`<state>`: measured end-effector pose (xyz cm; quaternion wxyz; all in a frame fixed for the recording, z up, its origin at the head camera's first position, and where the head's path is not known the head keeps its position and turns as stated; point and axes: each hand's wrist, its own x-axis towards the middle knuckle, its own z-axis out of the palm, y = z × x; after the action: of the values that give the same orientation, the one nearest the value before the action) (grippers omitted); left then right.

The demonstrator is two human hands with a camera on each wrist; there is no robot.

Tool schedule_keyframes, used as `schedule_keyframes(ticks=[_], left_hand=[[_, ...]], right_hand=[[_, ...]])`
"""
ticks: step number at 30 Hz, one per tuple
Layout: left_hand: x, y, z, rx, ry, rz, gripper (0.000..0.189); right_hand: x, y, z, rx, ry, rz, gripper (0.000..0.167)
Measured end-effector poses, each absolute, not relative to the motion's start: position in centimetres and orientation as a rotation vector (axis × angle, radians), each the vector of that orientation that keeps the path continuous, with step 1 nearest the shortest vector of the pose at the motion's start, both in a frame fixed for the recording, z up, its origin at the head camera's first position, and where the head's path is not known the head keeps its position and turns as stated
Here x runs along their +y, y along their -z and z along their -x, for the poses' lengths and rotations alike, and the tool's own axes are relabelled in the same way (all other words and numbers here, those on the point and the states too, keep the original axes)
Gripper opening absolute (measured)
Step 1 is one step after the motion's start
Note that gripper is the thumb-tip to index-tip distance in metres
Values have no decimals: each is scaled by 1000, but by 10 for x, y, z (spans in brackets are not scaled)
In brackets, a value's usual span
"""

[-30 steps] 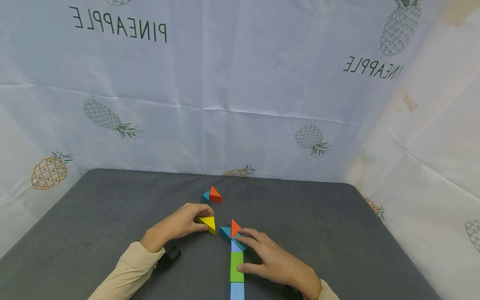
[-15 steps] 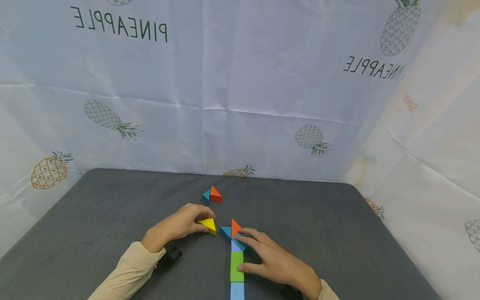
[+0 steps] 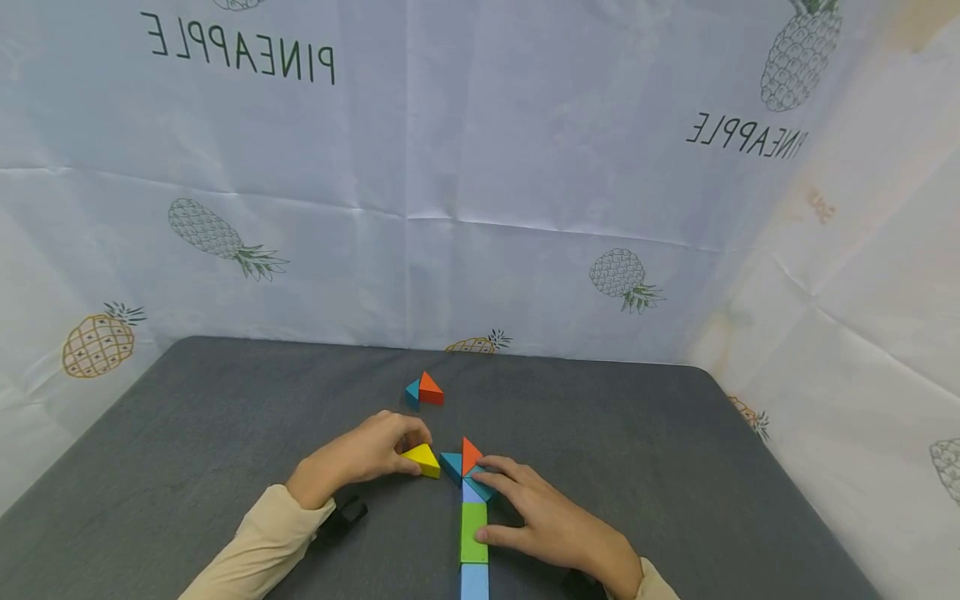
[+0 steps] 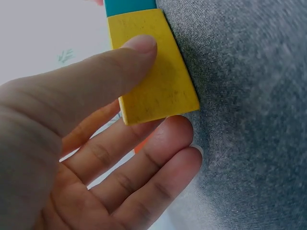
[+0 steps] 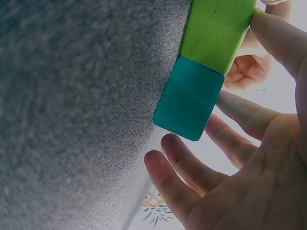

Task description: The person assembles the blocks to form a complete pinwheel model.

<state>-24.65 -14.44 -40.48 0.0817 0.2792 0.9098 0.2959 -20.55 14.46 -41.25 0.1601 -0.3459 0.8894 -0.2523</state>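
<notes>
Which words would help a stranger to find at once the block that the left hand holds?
On the dark table, a row of blocks runs away from the person. Just left of its far end, the left hand pinches a triangular block. It is the only yellow one; the other blocks in view are orange, green or shades of blue.

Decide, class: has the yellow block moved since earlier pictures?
Yes: in the head view, the yellow block shifted right and down, nearing the unmoved green block.
</notes>
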Motion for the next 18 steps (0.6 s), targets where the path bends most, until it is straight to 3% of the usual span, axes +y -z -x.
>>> schedule_keyframes(ticks=[18], left_hand=[[-137, 405, 245, 2676, -887, -822, 41]], right_hand=[[144, 412, 206, 2552, 715, 1003, 69]])
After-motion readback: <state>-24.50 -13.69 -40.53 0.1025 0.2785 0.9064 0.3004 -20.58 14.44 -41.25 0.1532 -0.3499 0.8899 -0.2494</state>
